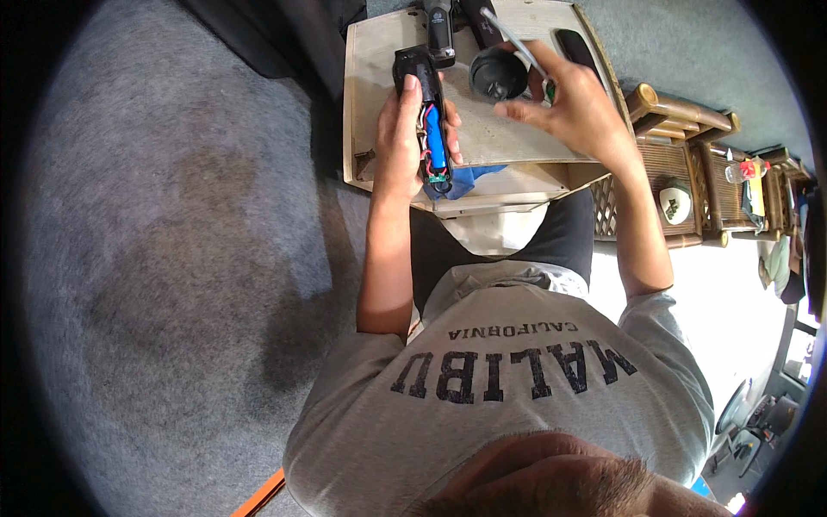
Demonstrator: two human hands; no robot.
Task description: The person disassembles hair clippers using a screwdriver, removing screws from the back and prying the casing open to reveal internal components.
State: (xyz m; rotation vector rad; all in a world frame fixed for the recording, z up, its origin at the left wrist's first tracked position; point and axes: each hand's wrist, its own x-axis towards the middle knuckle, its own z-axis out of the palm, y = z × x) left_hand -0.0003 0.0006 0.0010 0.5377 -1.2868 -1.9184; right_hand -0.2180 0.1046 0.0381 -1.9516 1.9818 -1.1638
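Observation:
My left hand [399, 142] is closed around a black hair clipper [417, 73] whose casing is open along the handle. Inside it show a blue battery cell [435, 142], red and pink wires, and a small green board at the lower end. My right hand [581, 108] grips a screwdriver [517, 41] with a thin metal shaft; a bit of green handle shows under the fingers. Its shaft points up and to the left. Beside the right fingertips stands a round black bowl [498, 76] with small things in it, too small to name.
Another clipper [440, 33], a dark long object [480, 21] and a black oblong piece [575, 47] lie at the far side of the pale wooden table [534, 142]. A blue cloth [469, 179] sits below its near edge. Bamboo furniture [680, 112] stands at right.

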